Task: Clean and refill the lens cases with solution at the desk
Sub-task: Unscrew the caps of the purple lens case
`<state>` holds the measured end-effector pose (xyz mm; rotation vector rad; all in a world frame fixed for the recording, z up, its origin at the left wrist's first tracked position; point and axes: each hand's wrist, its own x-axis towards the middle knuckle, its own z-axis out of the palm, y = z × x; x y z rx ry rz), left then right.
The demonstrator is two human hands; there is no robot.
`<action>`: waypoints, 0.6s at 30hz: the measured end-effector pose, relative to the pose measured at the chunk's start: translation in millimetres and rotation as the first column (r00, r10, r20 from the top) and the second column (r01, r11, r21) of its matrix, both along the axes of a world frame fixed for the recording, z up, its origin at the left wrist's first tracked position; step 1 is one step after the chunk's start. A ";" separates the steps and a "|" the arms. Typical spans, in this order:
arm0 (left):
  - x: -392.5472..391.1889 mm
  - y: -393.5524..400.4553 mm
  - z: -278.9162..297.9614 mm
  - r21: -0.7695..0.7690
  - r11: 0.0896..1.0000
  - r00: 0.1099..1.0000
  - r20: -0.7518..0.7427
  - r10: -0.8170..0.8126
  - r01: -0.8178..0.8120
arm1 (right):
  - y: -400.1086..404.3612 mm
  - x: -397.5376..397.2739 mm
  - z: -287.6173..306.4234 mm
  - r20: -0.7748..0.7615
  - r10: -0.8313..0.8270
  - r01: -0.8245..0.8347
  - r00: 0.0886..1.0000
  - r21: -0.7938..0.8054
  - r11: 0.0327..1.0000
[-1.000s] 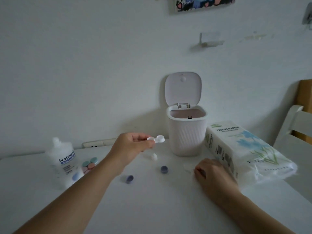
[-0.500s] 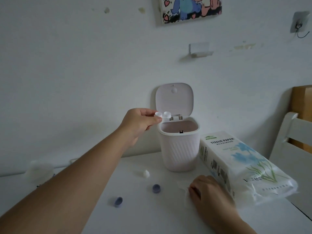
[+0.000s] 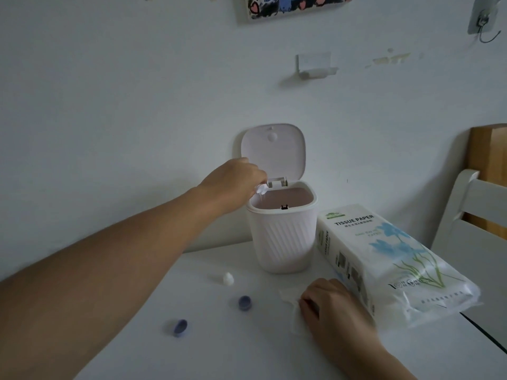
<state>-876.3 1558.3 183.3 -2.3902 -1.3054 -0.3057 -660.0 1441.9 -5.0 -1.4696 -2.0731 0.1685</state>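
My left hand (image 3: 234, 178) holds the white lens case (image 3: 261, 189) tipped over the left rim of the small open bin (image 3: 282, 237); a thin stream of liquid runs from the case into the bin. My right hand (image 3: 327, 304) rests on the desk with its fingers curled on a white tissue (image 3: 290, 303), just left of the tissue pack. Two purple case caps (image 3: 244, 302) (image 3: 180, 327) lie loose on the desk in front of the bin. A small white bottle cap (image 3: 228, 278) lies near the bin's base.
A soft pack of tissue paper (image 3: 384, 259) lies to the right of the bin. The bin's lid (image 3: 273, 152) stands upright against the wall. A white chair (image 3: 474, 226) stands at the right, beyond the desk's right edge (image 3: 482, 330).
My left hand lifted the lens case from above the desk up to the bin and tipped it over the rim. The view shifted, so the solution bottle is out of frame. My right hand stayed on the tissue.
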 end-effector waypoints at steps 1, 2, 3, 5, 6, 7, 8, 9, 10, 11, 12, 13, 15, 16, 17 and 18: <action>0.9 0.4 1.5 0.036 0.999 0.997 -0.083 -0.009 0.012 | -0.1 -0.1 0.0 -0.002 -0.001 0.001 1.000 0.001 1.000; 2.0 0.6 3.0 0.068 0.997 0.987 -0.160 -0.013 0.025 | -0.2 -0.1 0.2 0.000 -0.004 0.004 1.000 0.001 1.000; 3.2 0.6 4.2 0.091 0.995 0.976 -0.216 -0.016 0.036 | -0.3 -0.3 0.5 0.004 -0.007 0.007 1.000 0.000 1.000; 4.2 0.5 6.4 0.115 0.992 0.966 -0.257 -0.022 0.054 | 0.0 -0.4 0.7 0.007 -0.008 0.008 1.000 -0.001 1.000; 4.3 0.2 7.1 0.126 0.990 0.964 -0.263 -0.025 0.060 | 0.2 -0.5 1.0 0.004 -0.007 0.007 1.000 -0.001 1.000; 4.7 -0.5 7.7 0.138 0.988 0.962 -0.271 -0.025 0.064 | 0.1 -0.5 1.1 0.002 -0.006 0.006 1.000 -0.001 1.000; 5.0 -1.4 8.2 0.153 0.986 0.959 -0.282 -0.022 0.068 | 0.0 -0.6 1.2 0.002 -0.004 0.004 1.000 0.001 1.000; 5.4 -2.2 8.6 0.169 0.983 0.955 -0.296 -0.018 0.071 | -0.2 -0.5 1.3 0.004 -0.003 0.003 1.000 0.003 1.000; 5.9 -3.1 9.0 0.181 0.981 0.952 -0.306 -0.015 0.074 | -0.4 -0.4 1.4 0.004 -0.005 0.005 1.000 0.005 1.000; 6.4 -4.2 9.4 0.189 0.979 0.949 -0.316 -0.013 0.076 | -0.6 -0.3 1.6 0.000 -0.008 0.008 1.000 0.004 1.000; 6.8 -5.1 9.5 0.195 0.977 0.943 -0.332 -0.012 0.081 | -0.7 -0.4 1.7 -0.005 -0.011 0.011 1.000 0.005 1.000; 6.9 -5.7 9.7 0.203 0.975 0.935 -0.356 -0.010 0.088 | -0.7 -0.6 1.6 -0.006 -0.012 0.013 1.000 0.007 1.000; 6.3 -6.5 11.5 0.219 0.970 0.918 -0.396 -0.009 0.104 | -0.7 -0.7 1.4 -0.003 -0.011 0.011 1.000 0.006 1.000; 5.5 -6.9 13.3 0.225 0.968 0.912 -0.409 -0.013 0.115 | -0.6 -0.8 1.5 -0.002 -0.009 0.009 1.000 0.004 1.000; 5.4 -7.3 15.3 0.232 0.965 0.907 -0.421 -0.016 0.124 | -0.6 -0.8 1.6 0.000 -0.009 0.009 1.000 0.002 1.000; 5.8 -8.0 17.2 0.237 0.962 0.902 -0.432 -0.017 0.132 | -0.6 -0.8 1.8 0.002 -0.009 0.009 1.000 0.003 1.000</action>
